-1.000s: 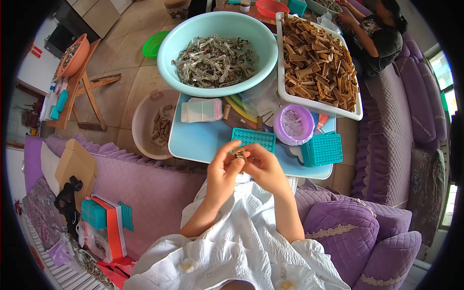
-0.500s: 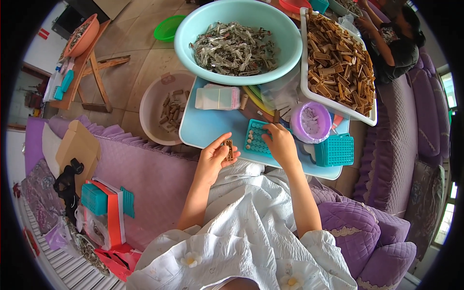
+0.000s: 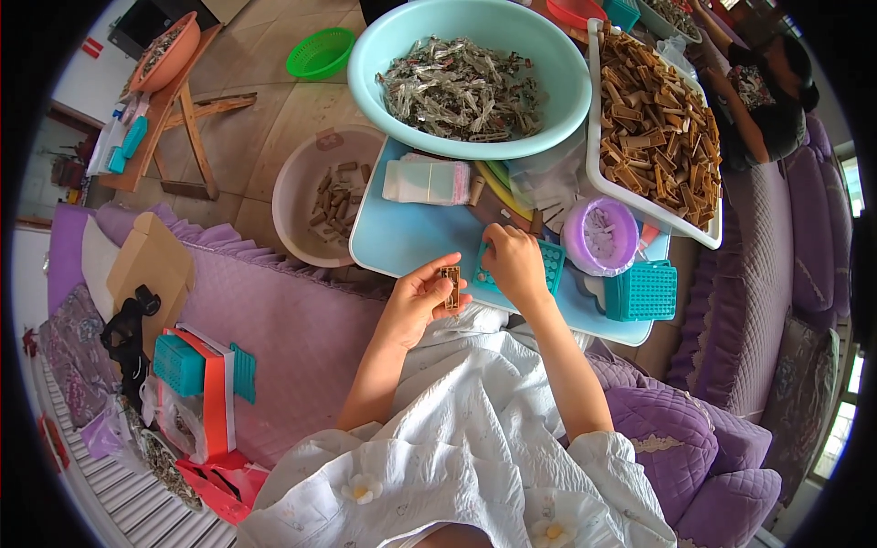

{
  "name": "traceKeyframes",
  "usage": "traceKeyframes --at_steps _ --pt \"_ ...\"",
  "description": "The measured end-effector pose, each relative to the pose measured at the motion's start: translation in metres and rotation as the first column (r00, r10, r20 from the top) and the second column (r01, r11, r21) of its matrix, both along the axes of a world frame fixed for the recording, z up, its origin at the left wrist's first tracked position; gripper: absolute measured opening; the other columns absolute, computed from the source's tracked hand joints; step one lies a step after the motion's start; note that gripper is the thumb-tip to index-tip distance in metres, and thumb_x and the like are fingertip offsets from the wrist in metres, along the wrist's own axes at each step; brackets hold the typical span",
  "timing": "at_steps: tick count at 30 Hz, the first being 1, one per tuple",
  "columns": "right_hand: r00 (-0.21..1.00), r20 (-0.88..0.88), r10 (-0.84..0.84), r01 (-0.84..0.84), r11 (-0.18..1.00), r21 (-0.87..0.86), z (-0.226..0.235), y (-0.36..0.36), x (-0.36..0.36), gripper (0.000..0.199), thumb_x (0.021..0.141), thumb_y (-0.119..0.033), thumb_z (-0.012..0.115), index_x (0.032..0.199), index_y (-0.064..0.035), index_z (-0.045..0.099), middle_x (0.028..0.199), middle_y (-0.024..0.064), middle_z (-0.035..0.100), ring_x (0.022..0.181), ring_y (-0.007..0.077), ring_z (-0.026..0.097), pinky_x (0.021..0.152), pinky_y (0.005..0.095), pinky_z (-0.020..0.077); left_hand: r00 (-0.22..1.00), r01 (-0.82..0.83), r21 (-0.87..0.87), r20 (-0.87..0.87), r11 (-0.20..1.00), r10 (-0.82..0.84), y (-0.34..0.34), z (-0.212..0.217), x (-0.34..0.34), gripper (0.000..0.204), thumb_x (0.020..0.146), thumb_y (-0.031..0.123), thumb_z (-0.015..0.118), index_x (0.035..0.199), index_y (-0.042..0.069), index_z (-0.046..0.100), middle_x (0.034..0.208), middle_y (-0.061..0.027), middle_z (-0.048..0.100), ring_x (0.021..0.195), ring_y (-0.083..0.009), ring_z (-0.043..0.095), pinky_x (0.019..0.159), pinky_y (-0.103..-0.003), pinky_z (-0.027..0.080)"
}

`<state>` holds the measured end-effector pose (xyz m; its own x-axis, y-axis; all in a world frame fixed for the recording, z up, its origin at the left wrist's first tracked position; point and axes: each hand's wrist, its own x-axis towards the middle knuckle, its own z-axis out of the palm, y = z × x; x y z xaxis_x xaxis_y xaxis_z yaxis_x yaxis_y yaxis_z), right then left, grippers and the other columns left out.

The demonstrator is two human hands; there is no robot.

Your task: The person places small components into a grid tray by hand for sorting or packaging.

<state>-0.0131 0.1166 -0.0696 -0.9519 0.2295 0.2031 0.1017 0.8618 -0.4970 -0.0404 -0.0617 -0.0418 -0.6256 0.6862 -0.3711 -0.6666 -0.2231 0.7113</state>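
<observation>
L hand (image 3: 416, 306) has a small brown case (image 3: 449, 286) pinched btwn thumb & fingers, approx. upright, just past the near edge of the blue-topped table (image 3: 393, 242); details inside too small to tell. R hand (image 3: 519, 269) is over the L part of a teal tray (image 3: 552, 265), fingers bunched & curled; can't tell if they're pinching anything or touching the tray. Purple tub (image 3: 630, 239) w/ white bits sits just R of the tray, stacked teal trays (image 3: 641, 294) nr the table's R corner. Farther back: lt-blue basin (image 3: 365, 78) full of clear, shiny pcs (image 3: 461, 87), & next to it, on the R, a white bin (image 3: 595, 137) heaped w/ brown pcs (image 3: 658, 128). Bundle of flat packets (image 3: 425, 181) lies in front of the basin. Pinkish tub (image 3: 290, 219) w/ a few brown cylinders (image 3: 333, 208) is on the floor, L of the table.
</observation>
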Motion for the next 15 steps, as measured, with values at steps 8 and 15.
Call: traceKeyframes --at_steps 8,15 --pt "0.949 -0.286 0.136 -0.258 0.856 -0.448 0.069 -0.022 0.03 0.027 0.06 0.004 0.062 0.083 -0.0028 0.052 0.074 0.0084 0.055 0.068 0.0239 0.057 0.059 0.0306 0.0472 0.999 0.018 0.062 0.031 0.998 -0.019 -0.006 0.01 0.0 0.038 0.081 0.016 0.054 0.116 0.003 0.044 0.09 -0.008 0.056 0.076 -0.018 0.06 0.065 -0.028 0.054" --pt "0.766 -0.56 0.317 -0.405 0.914 -0.035 0.061 -0.041 0.043 0.047 0.061 0.002 0.064 0.101 -0.0039 0.039 0.092 0.01 0.054 0.075 0.0235 0.058 0.059 0.0306 0.05 0.998 -0.03 0.075 -0.05 0.997 0.034 0.001 0.022 0.004 0.035 0.081 0.011 0.054 0.114 0.003 0.046 0.091 -0.0056 0.056 0.079 -0.013 0.058 0.067 -0.028 0.054"
